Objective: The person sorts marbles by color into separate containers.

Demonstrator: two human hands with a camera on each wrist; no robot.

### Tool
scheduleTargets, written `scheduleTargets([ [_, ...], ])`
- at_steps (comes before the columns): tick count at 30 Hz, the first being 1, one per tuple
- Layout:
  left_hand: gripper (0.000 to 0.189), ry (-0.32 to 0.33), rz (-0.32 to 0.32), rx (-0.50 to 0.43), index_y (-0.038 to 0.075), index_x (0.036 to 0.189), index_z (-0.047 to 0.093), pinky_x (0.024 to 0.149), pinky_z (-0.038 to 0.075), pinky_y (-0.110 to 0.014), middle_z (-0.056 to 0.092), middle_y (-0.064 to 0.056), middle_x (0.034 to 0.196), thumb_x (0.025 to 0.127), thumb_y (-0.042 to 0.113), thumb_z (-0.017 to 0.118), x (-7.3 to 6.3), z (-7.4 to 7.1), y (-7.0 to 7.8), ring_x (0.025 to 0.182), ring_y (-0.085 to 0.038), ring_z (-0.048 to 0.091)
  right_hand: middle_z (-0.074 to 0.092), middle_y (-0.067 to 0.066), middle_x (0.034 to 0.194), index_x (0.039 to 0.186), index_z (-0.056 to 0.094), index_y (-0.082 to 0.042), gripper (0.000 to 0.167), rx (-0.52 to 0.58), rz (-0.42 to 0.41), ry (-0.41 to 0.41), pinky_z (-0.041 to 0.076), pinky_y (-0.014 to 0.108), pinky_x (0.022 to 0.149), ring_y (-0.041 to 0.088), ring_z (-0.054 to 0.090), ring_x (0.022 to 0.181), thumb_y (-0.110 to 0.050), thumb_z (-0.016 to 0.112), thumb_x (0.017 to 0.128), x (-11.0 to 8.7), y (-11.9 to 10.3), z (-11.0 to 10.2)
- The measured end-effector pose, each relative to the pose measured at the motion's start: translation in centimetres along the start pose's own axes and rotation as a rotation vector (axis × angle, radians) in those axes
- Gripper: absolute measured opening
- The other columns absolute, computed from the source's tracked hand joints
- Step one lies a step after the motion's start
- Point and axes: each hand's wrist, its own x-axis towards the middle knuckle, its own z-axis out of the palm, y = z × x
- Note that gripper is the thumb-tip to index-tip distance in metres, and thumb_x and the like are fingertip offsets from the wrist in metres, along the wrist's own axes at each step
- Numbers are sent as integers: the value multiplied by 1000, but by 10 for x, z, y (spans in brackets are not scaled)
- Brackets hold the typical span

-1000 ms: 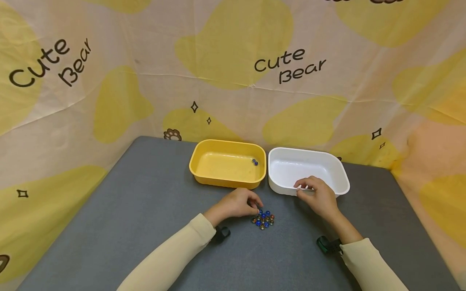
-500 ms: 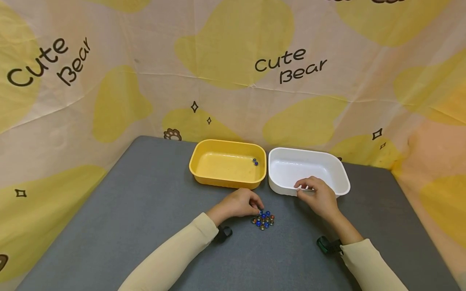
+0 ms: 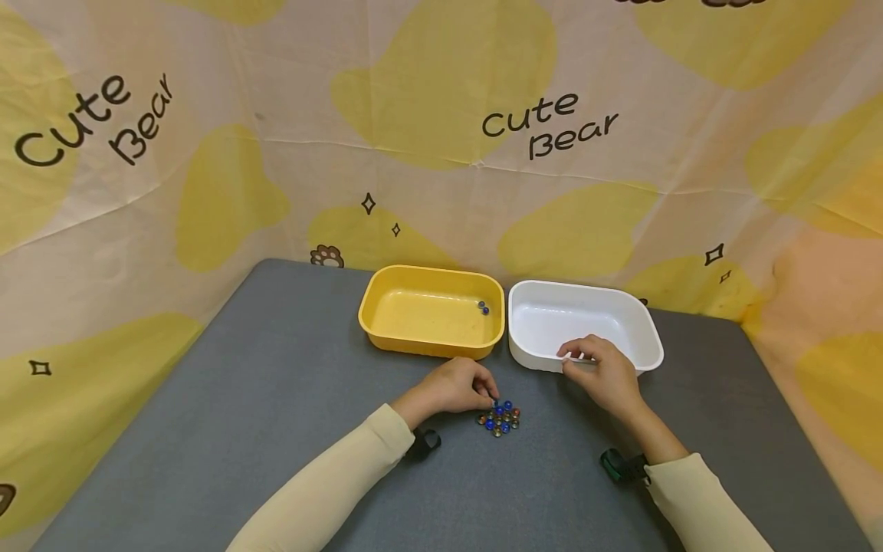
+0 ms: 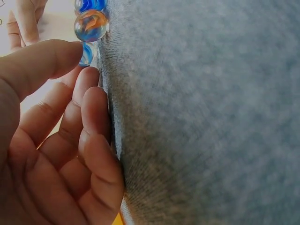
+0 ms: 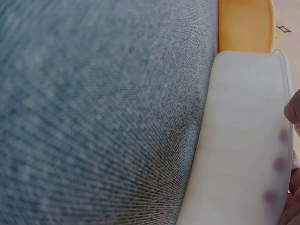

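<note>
My left hand (image 3: 455,386) is at the back left of a cluster of glass marbles (image 3: 500,411) on the grey table. In the left wrist view, its thumb and forefinger pinch a blue-swirled marble (image 4: 86,55), partly hidden by the thumb. Right beside that one shows an orange-swirled marble (image 4: 90,26). My right hand (image 3: 607,376) grips the front rim of a white bin (image 3: 552,314), with fingers over the inside and thumb outside. Fingertips show as dark spots through the bin's wall (image 5: 243,117) in the right wrist view. Two blue marbles (image 3: 485,310) lie in the yellow bin (image 3: 421,310).
Both bins stand side by side near the back edge of the grey table (image 3: 290,383). Behind them hangs a printed cloth (image 3: 428,176), which also covers the left and right sides. A dark strap (image 3: 624,464) sits at the right wrist.
The left fingertips have closed in slightly on a blue marble at the back of the cluster. The right hand and both bins have stayed in place.
</note>
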Motion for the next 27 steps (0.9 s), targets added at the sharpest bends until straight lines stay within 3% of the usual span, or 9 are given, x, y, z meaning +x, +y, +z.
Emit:
scheduleTargets([
  [10,3,32,21,-9,20,83,73,66,45,-19,65,14,73,82,22,75,-2,-4,3,68,0,56,60,-8,76,88,72,-22,20,3,-9,5,42,26,66,10,52,75,-5,71,78,0,-1,0],
  [27,5,115,60,-32,24,82,70,64,48,-20,66,13,75,82,22,75,-14,-29,19,69,-2,60,61,-7,76,89,72,-22,20,3,-5,0,42,27,66,10,52,76,-6,71,78,0,1,0],
])
